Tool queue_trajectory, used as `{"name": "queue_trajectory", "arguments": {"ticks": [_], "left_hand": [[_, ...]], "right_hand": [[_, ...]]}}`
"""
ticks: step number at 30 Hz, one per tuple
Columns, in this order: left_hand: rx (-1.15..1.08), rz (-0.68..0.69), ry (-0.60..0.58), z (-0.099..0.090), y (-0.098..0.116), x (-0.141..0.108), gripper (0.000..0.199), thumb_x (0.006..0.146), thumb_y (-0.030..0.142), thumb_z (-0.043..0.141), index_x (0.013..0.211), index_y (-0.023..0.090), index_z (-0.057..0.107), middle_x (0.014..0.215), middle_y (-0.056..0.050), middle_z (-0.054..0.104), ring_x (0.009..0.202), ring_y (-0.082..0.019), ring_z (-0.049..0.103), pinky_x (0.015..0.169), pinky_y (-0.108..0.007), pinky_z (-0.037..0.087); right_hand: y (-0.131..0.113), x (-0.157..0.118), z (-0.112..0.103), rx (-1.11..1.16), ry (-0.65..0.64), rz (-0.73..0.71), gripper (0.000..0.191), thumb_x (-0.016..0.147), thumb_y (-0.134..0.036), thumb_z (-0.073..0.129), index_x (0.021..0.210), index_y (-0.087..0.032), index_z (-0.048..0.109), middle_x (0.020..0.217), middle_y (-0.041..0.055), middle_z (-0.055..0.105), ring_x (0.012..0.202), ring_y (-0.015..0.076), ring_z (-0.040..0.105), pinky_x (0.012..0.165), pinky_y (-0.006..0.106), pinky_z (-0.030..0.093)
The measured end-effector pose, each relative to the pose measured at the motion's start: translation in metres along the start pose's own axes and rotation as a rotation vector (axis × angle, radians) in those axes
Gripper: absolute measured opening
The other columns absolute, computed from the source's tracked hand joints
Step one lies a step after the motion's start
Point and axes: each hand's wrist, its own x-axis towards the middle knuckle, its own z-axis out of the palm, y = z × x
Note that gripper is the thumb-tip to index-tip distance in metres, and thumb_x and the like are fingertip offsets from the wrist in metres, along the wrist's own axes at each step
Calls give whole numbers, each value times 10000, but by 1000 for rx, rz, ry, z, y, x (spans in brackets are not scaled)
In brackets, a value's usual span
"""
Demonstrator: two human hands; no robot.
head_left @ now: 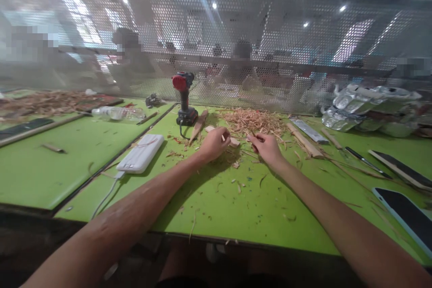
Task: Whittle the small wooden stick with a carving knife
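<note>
Over the middle of the green table [216,207], my left hand [215,143] is closed in a pinch. My right hand [266,147] faces it a short way off, thumb and fingers pressed together. A thin tan strip [240,138] seems to run between the two sets of fingertips; its ends are hidden in the fingers. Beneath my left hand lies a flat pale wooden piece [233,142], partly covered by that hand. Just behind both hands is a heap of tan shavings [253,121]. Small scraps [236,164] are scattered below the hands.
A red-black cordless drill [185,99] stands behind my left hand, near a pointed wooden slat [198,127]. Left is a white power bank [141,153] with a cable. Right lie a wooden stick [305,141], a pen [367,162] and a phone [405,216]. A perforated screen [216,22] closes the back.
</note>
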Motion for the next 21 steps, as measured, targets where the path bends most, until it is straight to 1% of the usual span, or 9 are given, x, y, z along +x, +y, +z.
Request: {"name": "queue_trajectory", "arguments": {"ticks": [3,7,9,12,14,18,21], "left_hand": [[-63,-35,11,0,1,1,92,867,142,613,785,185,612,774,-39,687,690,-158,597,622,-266,442],[-290,-244,-64,0,4,1,100,925,196,584,852,166,646,712,-26,675,555,-133,587,538,-252,446],[-353,-314,-94,0,6,1,112,935,194,576,866,156,656,676,-14,664,504,-121,571,512,-246,443],[-382,-353,-108,-1,9,1,106,928,164,586,876,145,676,726,-30,700,510,-115,587,516,-241,450],[-404,-371,-141,-2,11,2,126,934,169,586,872,142,692,745,-41,719,514,-119,598,517,-244,455],[-476,-401,-206,-2,11,3,164,939,148,565,861,140,710,690,-37,715,508,-123,602,517,-243,469],[-576,-416,-218,-2,10,4,171,947,144,566,859,137,712,761,-53,744,524,-106,599,536,-230,489]], "right_hand": [[1,1,0,21,-5,16,536,871,-681,673,579,-248,551,528,32,539,470,147,422,447,294,335],[0,0,1,27,-14,28,534,889,-661,661,570,-252,535,529,30,522,473,146,415,464,305,344],[-1,-1,1,31,-15,28,543,896,-664,648,567,-252,520,524,25,505,473,146,411,464,304,344],[0,-2,0,47,-20,21,536,902,-669,635,582,-255,520,528,25,499,476,149,406,455,300,335],[1,-1,0,70,-21,34,519,903,-666,631,599,-257,535,537,25,505,474,149,398,446,299,317],[3,3,0,123,-13,81,475,901,-634,648,627,-253,573,555,27,527,465,142,394,449,311,312],[3,4,0,148,0,98,494,880,-673,659,637,-250,580,547,26,524,459,134,389,421,299,303]]}}
